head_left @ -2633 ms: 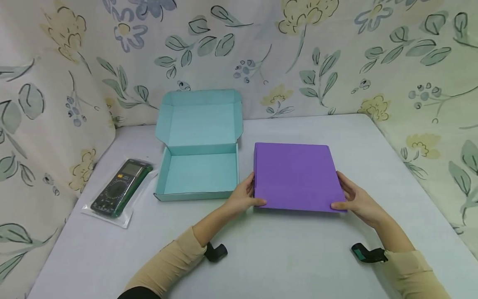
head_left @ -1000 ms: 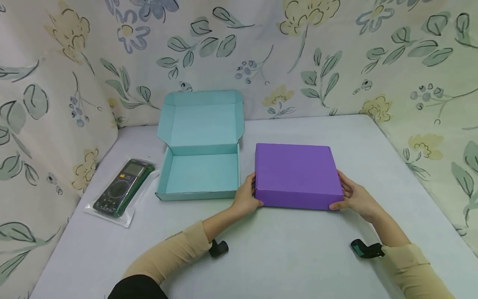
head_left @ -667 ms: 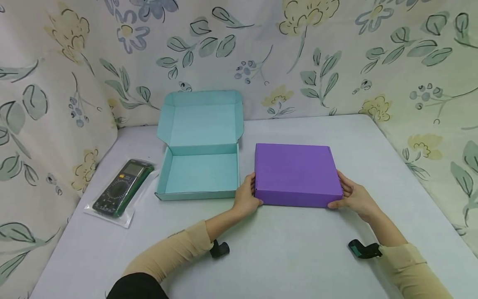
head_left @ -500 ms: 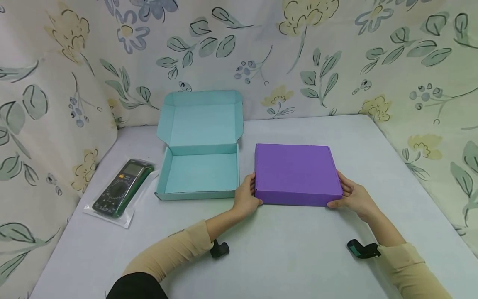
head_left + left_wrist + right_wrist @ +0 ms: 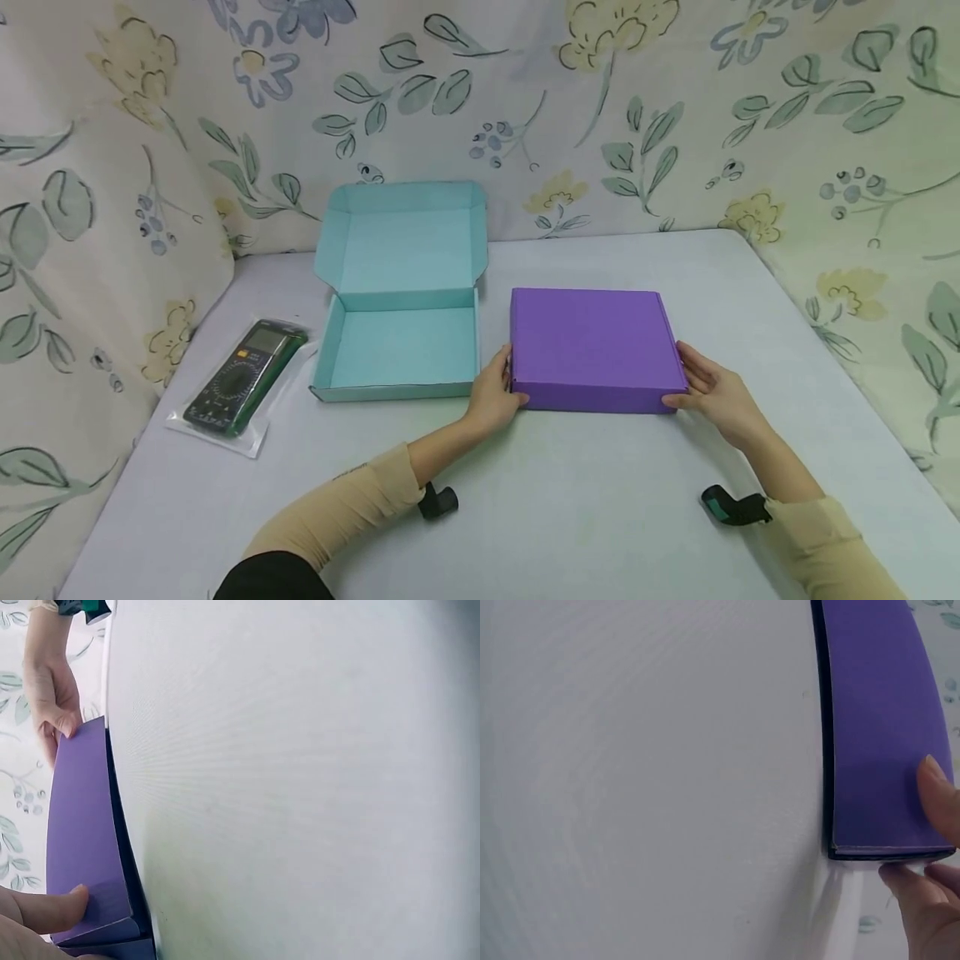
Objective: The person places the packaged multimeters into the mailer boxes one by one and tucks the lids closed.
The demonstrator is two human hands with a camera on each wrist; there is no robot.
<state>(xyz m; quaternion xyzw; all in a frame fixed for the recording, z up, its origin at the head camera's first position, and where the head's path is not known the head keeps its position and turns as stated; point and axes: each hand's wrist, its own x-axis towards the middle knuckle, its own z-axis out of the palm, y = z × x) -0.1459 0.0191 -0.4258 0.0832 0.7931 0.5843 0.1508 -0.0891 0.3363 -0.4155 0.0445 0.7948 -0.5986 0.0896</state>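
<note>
A purple cardboard box [image 5: 592, 337] lies on the white table with its lid down. My left hand [image 5: 492, 397] grips its near left corner, thumb on the front face and fingers along the side. At the near right corner my right hand [image 5: 722, 402] holds the box the same way. In the left wrist view, a thumb presses the purple front panel [image 5: 86, 817], and a thin dark gap runs along its bottom edge. The right wrist view shows the right thumb [image 5: 939, 796] on the panel and fingertips at the box's end.
Left of the purple box stands a light-blue box [image 5: 405, 348], lid raised, nothing inside. A multimeter [image 5: 246, 377] in a clear plastic bag lies at the table's left. Floral cloth [image 5: 525, 108] hangs behind the white table [image 5: 585, 517].
The purple box's front flap has folded down from jutting toward me to nearly flat against the front. Both thumbs shifted slightly up the front face; the other things stayed put.
</note>
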